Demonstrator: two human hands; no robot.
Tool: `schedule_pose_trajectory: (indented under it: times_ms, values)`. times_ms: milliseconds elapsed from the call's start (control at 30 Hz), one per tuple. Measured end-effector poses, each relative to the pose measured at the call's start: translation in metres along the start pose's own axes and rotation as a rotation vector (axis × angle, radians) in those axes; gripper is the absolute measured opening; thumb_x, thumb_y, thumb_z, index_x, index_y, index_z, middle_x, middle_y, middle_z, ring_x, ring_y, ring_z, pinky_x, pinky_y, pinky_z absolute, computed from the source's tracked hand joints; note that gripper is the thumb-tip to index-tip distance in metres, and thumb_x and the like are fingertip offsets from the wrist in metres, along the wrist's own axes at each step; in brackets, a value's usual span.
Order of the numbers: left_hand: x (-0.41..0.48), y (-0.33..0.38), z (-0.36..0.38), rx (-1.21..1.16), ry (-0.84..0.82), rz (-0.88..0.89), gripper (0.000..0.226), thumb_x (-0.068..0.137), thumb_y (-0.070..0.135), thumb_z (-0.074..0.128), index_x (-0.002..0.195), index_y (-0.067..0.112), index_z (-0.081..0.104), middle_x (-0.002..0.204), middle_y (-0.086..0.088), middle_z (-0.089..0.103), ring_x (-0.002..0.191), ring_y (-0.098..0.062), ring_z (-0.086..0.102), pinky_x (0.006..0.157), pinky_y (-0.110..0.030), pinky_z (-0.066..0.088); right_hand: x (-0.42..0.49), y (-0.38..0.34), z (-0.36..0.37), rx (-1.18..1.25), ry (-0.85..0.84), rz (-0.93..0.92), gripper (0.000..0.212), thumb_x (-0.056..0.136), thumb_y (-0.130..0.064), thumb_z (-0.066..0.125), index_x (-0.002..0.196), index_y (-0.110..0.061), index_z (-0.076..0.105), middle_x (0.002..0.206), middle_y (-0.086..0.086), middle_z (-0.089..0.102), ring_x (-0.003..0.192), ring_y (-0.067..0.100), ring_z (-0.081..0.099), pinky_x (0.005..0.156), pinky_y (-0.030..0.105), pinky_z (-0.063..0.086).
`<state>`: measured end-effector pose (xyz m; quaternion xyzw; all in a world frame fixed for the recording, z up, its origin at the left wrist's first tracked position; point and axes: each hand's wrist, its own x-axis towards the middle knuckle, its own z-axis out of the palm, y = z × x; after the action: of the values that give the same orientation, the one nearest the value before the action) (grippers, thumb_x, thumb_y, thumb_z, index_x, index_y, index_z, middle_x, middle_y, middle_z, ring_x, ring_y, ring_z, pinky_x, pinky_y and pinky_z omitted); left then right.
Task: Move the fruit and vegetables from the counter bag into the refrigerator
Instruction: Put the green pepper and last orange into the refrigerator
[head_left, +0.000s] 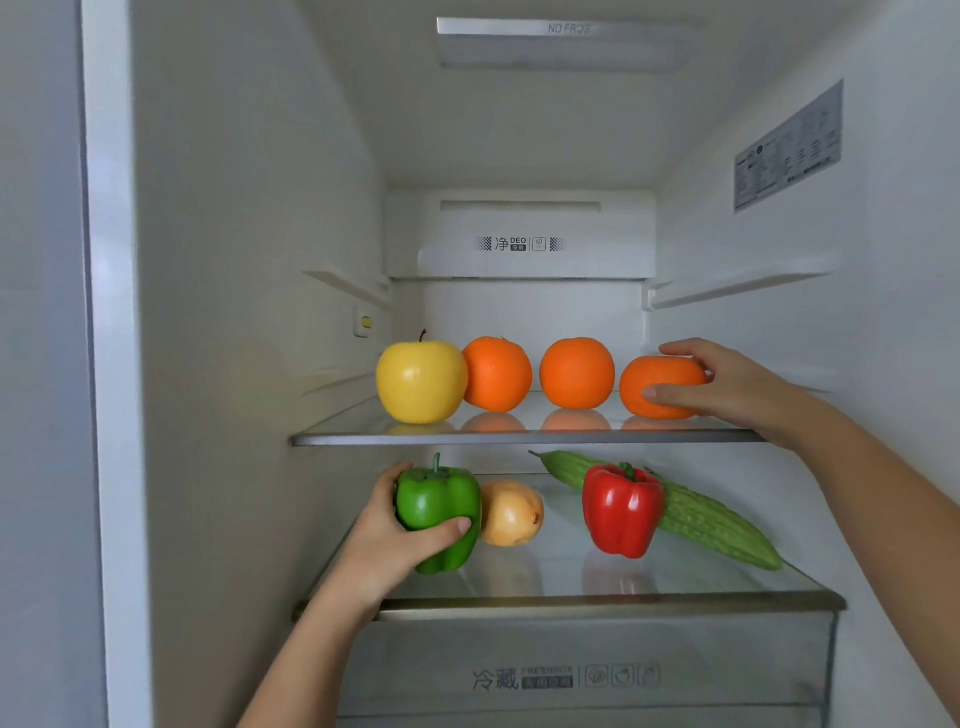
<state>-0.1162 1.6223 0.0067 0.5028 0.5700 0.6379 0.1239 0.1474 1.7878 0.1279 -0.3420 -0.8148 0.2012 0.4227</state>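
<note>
Gripping a green pepper (437, 512) on the lower shelf (613, 601), the left hand (387, 540) sets it against an onion (511, 513). The right hand (727, 387) clasps an orange (655, 385) on the upper shelf (519, 437), in a row with two oranges (576, 372) and an apple (421, 382). A red pepper (622, 509) and gourd (711, 522) lie nearby.
</note>
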Motion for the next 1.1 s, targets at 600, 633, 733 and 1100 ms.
schedule_pose_trajectory:
  times_ms: [600, 633, 733, 1100]
  values:
    - [-0.008, 0.001, 0.001, 0.137, 0.047, 0.041, 0.109, 0.054, 0.023, 0.087, 0.142, 0.020, 0.023, 0.124, 0.002, 0.043, 0.110, -0.013, 0.045, 0.090, -0.024, 0.036, -0.009, -0.004, 0.008, -0.200, 0.190, -0.160, 0.066, 0.076, -0.035, 0.070, 0.132, -0.020, 0.039, 0.134, 0.010, 0.041, 0.118, 0.023, 0.043, 0.088, 0.031, 0.035]
    - [-0.009, 0.002, 0.001, 0.152, 0.054, 0.045, 0.105, 0.059, 0.018, 0.086, 0.142, 0.018, 0.022, 0.125, 0.001, 0.042, 0.110, -0.012, 0.043, 0.090, -0.024, 0.035, -0.011, -0.005, 0.009, -0.211, 0.208, -0.169, 0.065, 0.077, -0.035, 0.069, 0.132, -0.020, 0.039, 0.134, 0.010, 0.040, 0.118, 0.023, 0.042, 0.087, 0.031, 0.034]
    - [-0.016, 0.001, 0.000, 0.245, 0.088, 0.069, 0.104, 0.060, 0.021, 0.084, 0.142, 0.017, 0.021, 0.137, -0.004, 0.038, 0.119, -0.014, 0.041, 0.094, -0.024, 0.033, -0.018, -0.010, 0.010, -0.227, 0.297, -0.215, 0.058, 0.079, -0.033, 0.067, 0.130, -0.017, 0.044, 0.133, 0.008, 0.042, 0.119, 0.022, 0.041, 0.089, 0.029, 0.032]
    - [-0.085, 0.016, 0.017, 0.442, 0.336, 0.371, 0.065, 0.078, 0.037, 0.062, 0.133, 0.013, 0.036, 0.128, 0.003, 0.039, 0.122, -0.010, 0.035, 0.093, -0.012, 0.024, -0.120, -0.034, 0.066, -0.247, 0.496, -0.453, 0.040, 0.083, -0.033, 0.049, 0.115, -0.011, 0.059, 0.119, 0.007, 0.058, 0.112, 0.021, 0.046, 0.094, 0.028, 0.031]
